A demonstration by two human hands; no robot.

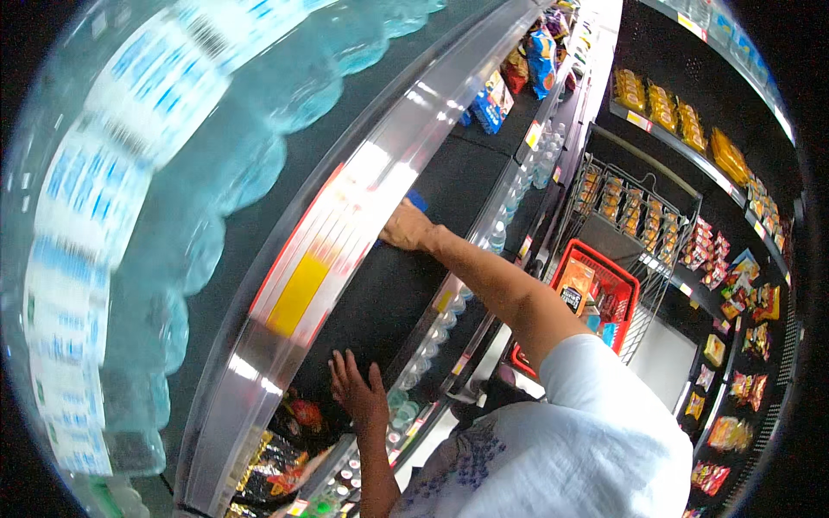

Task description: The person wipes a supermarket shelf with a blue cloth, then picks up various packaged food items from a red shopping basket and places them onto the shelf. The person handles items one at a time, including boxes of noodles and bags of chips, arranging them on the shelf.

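Observation:
My right hand (406, 226) reaches deep over a black shelf (393, 289). Its fingers are closed around a small blue item (416, 201), which shows at both sides of the hand; whether it is a cloth or a package I cannot tell. The shelf edge above, with its label strip (302, 293), partly hides these fingers. Nearer the lower edge, my left hand (358, 393) hovers at the same shelf, fingers spread, holding nothing. Dark shiny snack bags (276, 466) lie just beyond it.
Large clear water bottles (164, 224) fill the upper shelf close at left. Small bottles (423, 345) line the shelf below my arms. On the right stands a wire cart (656, 203) with a red basket (635, 281) holding packages. Snack shelves (734, 186) run along the far right.

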